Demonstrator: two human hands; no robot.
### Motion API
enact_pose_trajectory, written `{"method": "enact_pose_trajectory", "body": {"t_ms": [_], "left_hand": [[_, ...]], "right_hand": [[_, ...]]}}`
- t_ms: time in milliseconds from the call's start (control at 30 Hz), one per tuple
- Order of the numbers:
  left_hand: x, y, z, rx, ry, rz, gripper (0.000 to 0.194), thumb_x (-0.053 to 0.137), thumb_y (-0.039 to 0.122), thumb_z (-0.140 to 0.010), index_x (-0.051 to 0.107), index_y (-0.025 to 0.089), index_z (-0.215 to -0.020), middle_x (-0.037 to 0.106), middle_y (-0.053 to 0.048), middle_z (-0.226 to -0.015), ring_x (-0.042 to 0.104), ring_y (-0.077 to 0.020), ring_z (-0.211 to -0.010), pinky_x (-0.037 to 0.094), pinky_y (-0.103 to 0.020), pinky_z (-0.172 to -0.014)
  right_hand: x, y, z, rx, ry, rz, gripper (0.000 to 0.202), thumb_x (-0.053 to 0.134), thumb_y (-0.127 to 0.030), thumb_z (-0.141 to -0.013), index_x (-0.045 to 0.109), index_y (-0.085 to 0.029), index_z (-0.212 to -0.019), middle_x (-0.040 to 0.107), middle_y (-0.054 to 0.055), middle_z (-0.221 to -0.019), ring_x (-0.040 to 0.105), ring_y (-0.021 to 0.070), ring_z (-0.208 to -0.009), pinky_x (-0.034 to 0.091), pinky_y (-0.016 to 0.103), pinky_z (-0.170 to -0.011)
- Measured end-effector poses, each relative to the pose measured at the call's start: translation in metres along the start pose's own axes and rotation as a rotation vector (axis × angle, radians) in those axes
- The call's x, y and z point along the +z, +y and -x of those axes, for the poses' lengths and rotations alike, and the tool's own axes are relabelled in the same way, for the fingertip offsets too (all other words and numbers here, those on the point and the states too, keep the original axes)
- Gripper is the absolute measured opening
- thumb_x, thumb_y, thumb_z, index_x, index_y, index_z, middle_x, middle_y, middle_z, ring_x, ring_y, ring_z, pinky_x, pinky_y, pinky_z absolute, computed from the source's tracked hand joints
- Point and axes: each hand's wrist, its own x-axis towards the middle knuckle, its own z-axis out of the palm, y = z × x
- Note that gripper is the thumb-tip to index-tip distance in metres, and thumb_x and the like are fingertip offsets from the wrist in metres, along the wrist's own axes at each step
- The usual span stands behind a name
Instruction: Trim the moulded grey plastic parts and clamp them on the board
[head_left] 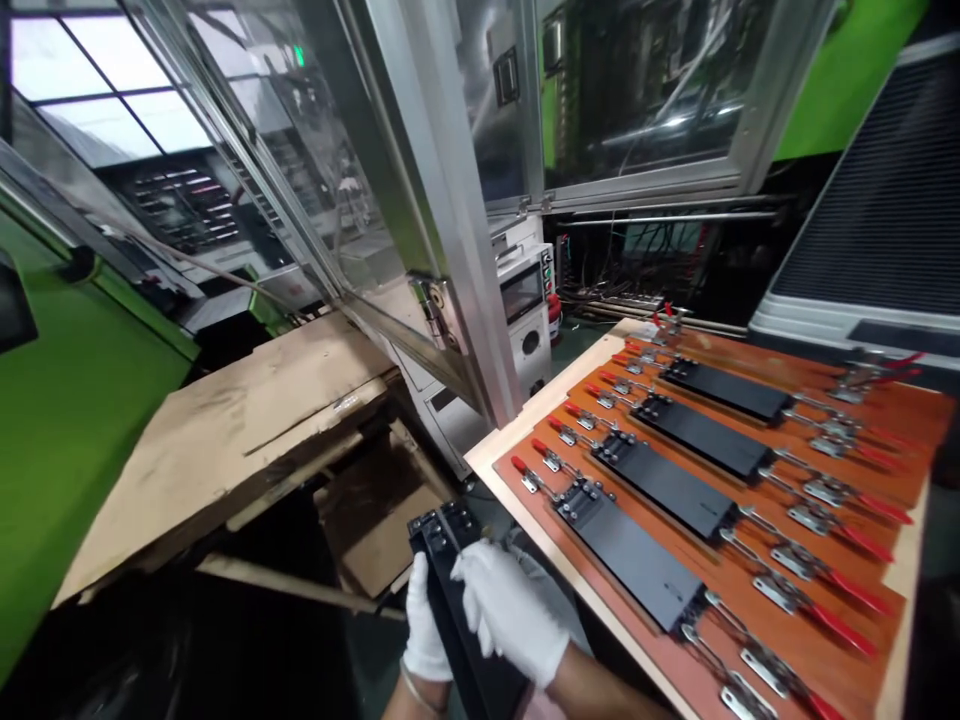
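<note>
My left hand (427, 628), in a white glove, is closed round the edge of a long black plastic part (466, 640) held low in front of me. Its far end has raised black fittings. My right hand (510, 608), also gloved, is curled shut above the part. From its fingers a thin, light-coloured rod-like tool (448, 527) reaches to the fitted end; I cannot make out its kind. The lower end of the part runs out of the frame.
To the right, an orange board (517, 480) bears several dark panels (634, 555) held by red-handled toggle clamps (840, 620). A cardboard-covered table (247, 420) stands left. A metal-framed machine door (450, 230) rises ahead, and a cardboard box (375, 510) is below.
</note>
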Motion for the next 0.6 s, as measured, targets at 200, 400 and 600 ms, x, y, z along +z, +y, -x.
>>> {"method": "enact_pose_trajectory", "body": {"t_ms": [200, 400, 600], "left_hand": [[0.008, 0.009, -0.001, 0.012, -0.036, -0.035, 0.035, 0.080, 0.049, -0.066, 0.067, 0.016, -0.064, 0.058, -0.002, -0.048, 0.067, -0.0275, -0.062, 0.056, -0.037, -0.063], [0.012, 0.010, -0.001, 0.049, -0.058, -0.068, 0.036, 0.082, 0.048, -0.063, 0.068, 0.016, -0.061, 0.053, 0.000, -0.041, 0.060, -0.0221, -0.047, 0.055, -0.037, -0.059], [0.007, 0.010, 0.001, 0.056, -0.050, -0.070, 0.034, 0.076, 0.049, -0.071, 0.069, 0.016, -0.063, 0.050, 0.000, -0.039, 0.065, -0.0256, -0.054, 0.055, -0.037, -0.061]], "right_hand": [[0.005, -0.004, -0.008, -0.024, -0.082, -0.049, 0.018, 0.037, -0.031, -0.091, 0.049, -0.020, -0.083, 0.041, -0.010, -0.040, 0.035, 0.0084, -0.029, 0.023, 0.016, -0.031], [0.002, -0.005, -0.013, -0.040, -0.033, -0.020, 0.017, 0.038, -0.028, -0.091, 0.048, -0.020, -0.079, 0.041, -0.010, -0.046, 0.038, 0.0062, -0.029, 0.023, 0.016, -0.031], [0.000, -0.015, -0.008, -0.020, -0.078, -0.022, 0.020, 0.035, -0.030, -0.093, 0.050, -0.019, -0.086, 0.043, -0.011, -0.045, 0.037, 0.0062, -0.028, 0.022, 0.015, -0.030]]}}
